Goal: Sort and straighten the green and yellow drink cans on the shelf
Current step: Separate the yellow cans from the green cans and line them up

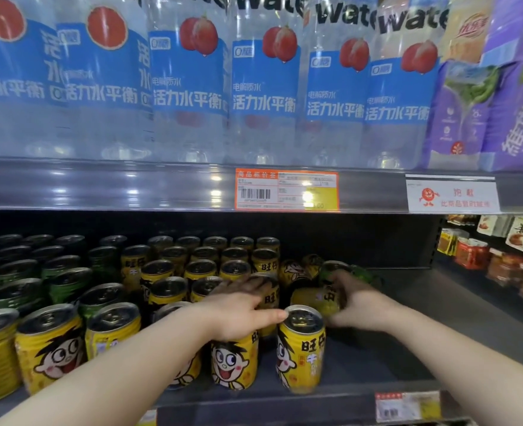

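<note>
Head view.

- **Risk:** The right hand [354,298] curls its fingers round a tipped yellow can [314,299] in the loose cluster at the right end. Dragging it near could knock the lone front can [301,348] off the shelf [407,318] edge.
- **Risk:** The left hand [241,305] lies flat, fingers straight, pressing on can tops. A shove could topple the packed rows.
- **Look:** The yellow cans [51,348] fill the centre and near left, cartoon faces turned unevenly. The green cans [66,284] stand far left. A stray green can [363,273], blurred, sits beyond the right hand.
</note>
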A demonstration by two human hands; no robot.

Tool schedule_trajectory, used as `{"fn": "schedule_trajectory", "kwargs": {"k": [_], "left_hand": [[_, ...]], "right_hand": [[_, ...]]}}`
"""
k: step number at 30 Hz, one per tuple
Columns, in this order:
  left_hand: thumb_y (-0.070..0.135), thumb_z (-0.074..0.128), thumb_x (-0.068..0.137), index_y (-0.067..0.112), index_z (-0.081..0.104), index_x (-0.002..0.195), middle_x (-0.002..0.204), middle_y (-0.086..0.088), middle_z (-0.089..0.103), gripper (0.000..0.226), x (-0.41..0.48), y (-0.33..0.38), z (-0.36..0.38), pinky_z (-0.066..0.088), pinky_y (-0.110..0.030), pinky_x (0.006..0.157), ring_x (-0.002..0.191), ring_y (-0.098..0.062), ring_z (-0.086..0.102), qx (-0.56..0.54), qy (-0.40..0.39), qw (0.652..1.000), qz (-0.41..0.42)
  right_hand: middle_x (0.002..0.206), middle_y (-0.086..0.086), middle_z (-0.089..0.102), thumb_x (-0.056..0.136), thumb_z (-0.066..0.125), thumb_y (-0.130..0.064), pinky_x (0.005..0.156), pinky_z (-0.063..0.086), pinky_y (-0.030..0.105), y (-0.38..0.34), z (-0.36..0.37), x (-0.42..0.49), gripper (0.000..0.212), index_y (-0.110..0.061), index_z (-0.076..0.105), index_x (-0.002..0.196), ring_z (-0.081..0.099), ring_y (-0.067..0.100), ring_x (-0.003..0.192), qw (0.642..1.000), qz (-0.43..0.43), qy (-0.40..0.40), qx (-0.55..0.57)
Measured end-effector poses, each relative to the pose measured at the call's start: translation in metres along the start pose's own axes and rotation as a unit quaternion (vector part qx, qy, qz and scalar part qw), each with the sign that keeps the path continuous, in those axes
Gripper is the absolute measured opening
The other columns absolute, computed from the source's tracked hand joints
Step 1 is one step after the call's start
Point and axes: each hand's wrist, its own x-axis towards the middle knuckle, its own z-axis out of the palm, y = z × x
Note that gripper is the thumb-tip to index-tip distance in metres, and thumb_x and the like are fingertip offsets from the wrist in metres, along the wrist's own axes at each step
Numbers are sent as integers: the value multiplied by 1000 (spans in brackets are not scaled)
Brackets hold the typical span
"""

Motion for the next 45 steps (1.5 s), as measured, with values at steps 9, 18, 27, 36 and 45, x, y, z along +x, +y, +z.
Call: {"fn": "schedule_trajectory", "kwargs": {"k": [9,18,27,36,45], "left_hand": [[69,21,86,33,3,148,158,9,-4,74,1,-1,1,-1,-39,117,145,-13,-10,11,-2,1000,-2],[68,20,87,35,4,148,157,12,-4,72,0,-1,1,-2,-37,118,145,-10,-8,12,-3,1000,-4],[79,17,75,40,5,146,157,16,-2,82,-1,5,-3,1,-34,116,144,-7,-4,-8,-13,999,-34],[91,2,49,41,1,146,156,16,-6,109,-1,3,-2,0,-34,116,143,-6,-6,-14,-20,999,-24],[97,-11,27,42,2,145,156,16,-5,131,0,0,-2,1,-35,117,143,-6,-6,-16,-1,1000,10]], "right_hand": [[143,-7,39,74,75,-26,101,36,22,-34,-10,15,72,-33,40,136,39,12,130,994,-92,-49,35],[120,-7,56,86,65,-18,89,46,16,-21,-39,43,40,-27,53,123,56,9,112,973,-136,-114,151],[145,4,42,78,73,-37,98,33,17,39,-25,72,79,-18,32,144,43,16,129,996,-76,-41,-15],[124,-12,49,60,78,-36,102,41,25,38,-38,18,70,-41,39,118,48,8,118,981,-121,-152,19],[128,-12,51,69,79,-13,98,42,16,28,-38,-18,66,-39,43,118,50,3,119,957,-117,-240,110]]}}
